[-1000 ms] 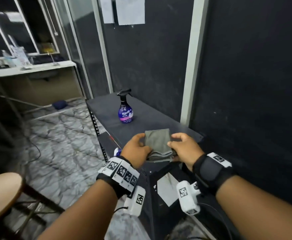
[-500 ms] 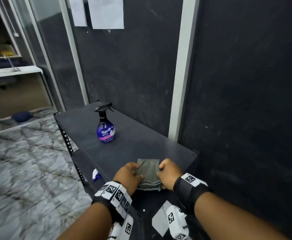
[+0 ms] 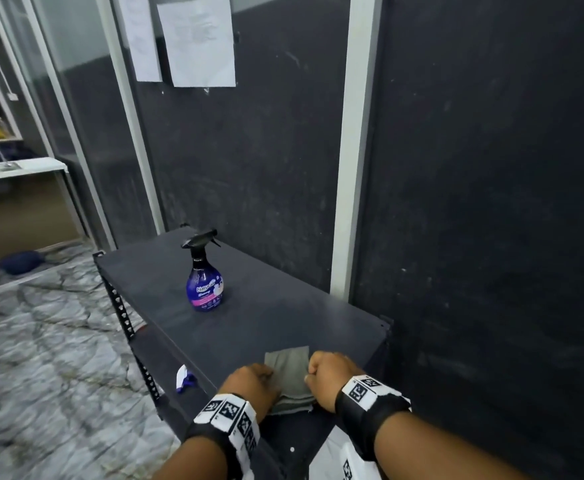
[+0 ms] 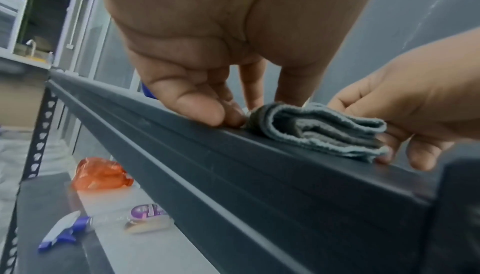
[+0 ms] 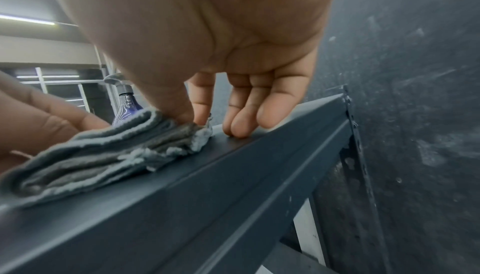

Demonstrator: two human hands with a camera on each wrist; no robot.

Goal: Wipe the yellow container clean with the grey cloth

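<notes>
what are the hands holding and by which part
The folded grey cloth, lying on the dark metal shelf: the right hand pinches its right edge between thumb and forefinger; the left hand touches its left edge, grip unclear.

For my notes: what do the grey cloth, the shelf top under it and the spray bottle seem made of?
The grey cloth seems soft napped textile, perhaps microfibre: folded layers, fuzzy fraying edges. The shelf top is probably painted sheet metal, matt dark grey: crisp folded rim, punched uprights. The spray bottle is likely glossy purple-tinted plastic with a black trigger head.
</notes>
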